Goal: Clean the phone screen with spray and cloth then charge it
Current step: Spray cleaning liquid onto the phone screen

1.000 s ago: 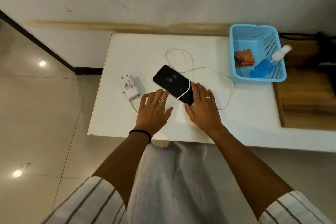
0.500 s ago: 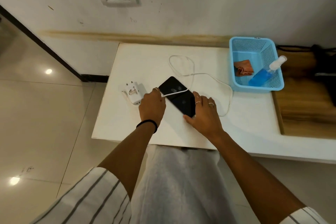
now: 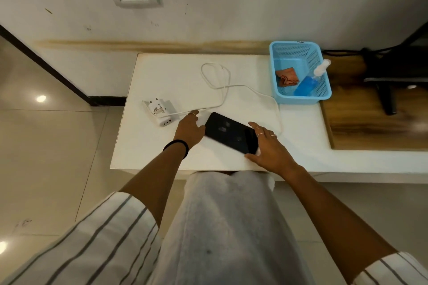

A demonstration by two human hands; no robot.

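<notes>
Phone (image 3: pixel 231 133) lies screen-up near the front edge of the white table (image 3: pixel 176 76), steadied at its near end by the spread right hand (image 3: pixel 269 149). Beside its far end, the left hand (image 3: pixel 190 128) pinches the white cable (image 3: pixel 231 87), apparently clearing it off the screen.

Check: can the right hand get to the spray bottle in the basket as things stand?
Probably yes. The right hand rests on the phone; bare table lies between it and the open-topped blue basket, where the spray bottle leans uncovered.
</notes>
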